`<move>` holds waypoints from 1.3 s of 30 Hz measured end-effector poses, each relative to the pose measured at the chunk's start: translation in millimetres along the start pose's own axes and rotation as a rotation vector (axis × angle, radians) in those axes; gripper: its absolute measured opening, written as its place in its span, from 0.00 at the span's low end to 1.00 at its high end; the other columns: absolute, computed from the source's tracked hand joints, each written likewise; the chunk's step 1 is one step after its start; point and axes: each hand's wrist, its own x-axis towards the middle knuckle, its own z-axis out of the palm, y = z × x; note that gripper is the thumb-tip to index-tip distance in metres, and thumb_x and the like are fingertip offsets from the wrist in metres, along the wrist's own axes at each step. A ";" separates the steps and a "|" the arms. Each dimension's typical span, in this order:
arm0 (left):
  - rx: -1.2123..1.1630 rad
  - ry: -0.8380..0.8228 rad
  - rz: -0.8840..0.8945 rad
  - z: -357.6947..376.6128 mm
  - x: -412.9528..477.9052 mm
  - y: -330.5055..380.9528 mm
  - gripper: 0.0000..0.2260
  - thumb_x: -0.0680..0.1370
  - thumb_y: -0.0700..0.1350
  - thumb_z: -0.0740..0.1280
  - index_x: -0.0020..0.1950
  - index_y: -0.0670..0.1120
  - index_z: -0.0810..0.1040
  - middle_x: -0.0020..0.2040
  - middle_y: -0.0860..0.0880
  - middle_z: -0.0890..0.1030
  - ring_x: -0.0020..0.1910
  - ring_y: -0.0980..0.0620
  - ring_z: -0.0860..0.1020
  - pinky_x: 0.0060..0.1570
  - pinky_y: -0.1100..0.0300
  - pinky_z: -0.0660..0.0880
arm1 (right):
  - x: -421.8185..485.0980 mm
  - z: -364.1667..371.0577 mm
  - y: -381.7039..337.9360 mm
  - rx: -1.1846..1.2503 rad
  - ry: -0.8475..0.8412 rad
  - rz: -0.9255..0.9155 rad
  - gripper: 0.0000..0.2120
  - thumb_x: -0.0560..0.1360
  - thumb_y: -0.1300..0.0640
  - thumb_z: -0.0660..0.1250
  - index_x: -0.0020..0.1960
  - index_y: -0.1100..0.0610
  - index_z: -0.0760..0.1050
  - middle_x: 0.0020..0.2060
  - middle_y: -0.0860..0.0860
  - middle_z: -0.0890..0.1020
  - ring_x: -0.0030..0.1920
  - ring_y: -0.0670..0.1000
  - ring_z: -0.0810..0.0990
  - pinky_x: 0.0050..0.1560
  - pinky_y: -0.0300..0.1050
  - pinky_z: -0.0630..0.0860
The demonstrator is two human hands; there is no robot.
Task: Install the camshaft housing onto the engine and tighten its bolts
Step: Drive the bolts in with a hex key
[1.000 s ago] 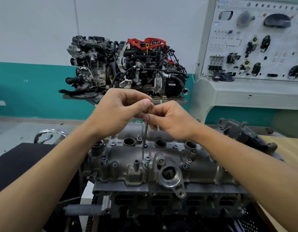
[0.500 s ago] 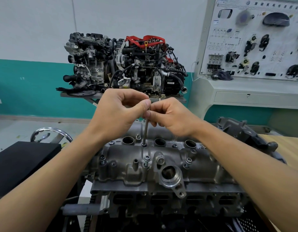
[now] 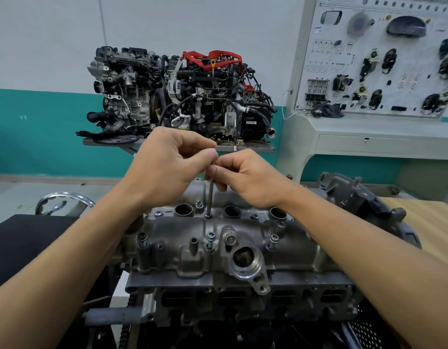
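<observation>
Pinching rod (image 3: 210,195) still, left hand (image 3: 167,167), right hand (image 3: 250,177); tip in housing (image 3: 177,230).

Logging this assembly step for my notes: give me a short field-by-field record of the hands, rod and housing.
Workpiece: grey cast-metal camshaft housing, seated on the engine
Tool: thin long metal rod, upright, lower end in a hole on the housing's top
Left hand: pinches the rod's top
Right hand: pinches it just below
Fasteners: three silver bolts, heads raised along the near edge

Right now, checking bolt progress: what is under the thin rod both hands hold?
The rod ends in a recess on the camshaft housing; whatever lies beneath its tip is hidden.
</observation>
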 end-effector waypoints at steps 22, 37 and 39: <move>0.102 -0.003 0.139 35.6 23.0 42.1 0.08 0.77 0.43 0.69 0.55 0.47 0.85 0.46 0.53 0.86 0.44 0.62 0.83 0.49 0.62 0.81 | -29.3 -35.9 -9.5 -0.043 0.169 -0.037 0.13 0.82 0.60 0.62 0.40 0.56 0.77 0.32 0.56 0.73 0.31 0.45 0.68 0.32 0.38 0.66; 0.026 -0.080 0.055 66.4 19.0 30.6 0.07 0.78 0.42 0.69 0.53 0.47 0.85 0.40 0.55 0.86 0.39 0.63 0.83 0.44 0.67 0.80 | -53.4 -38.0 10.7 -0.154 0.181 0.070 0.16 0.83 0.58 0.61 0.38 0.63 0.74 0.28 0.44 0.70 0.28 0.42 0.65 0.31 0.35 0.64; 0.030 -0.072 0.064 64.4 17.2 31.4 0.07 0.77 0.42 0.69 0.53 0.47 0.86 0.41 0.55 0.86 0.40 0.64 0.83 0.44 0.67 0.80 | -54.2 -37.2 9.4 -0.156 0.181 0.064 0.16 0.83 0.59 0.61 0.40 0.65 0.74 0.29 0.47 0.70 0.29 0.42 0.65 0.31 0.35 0.64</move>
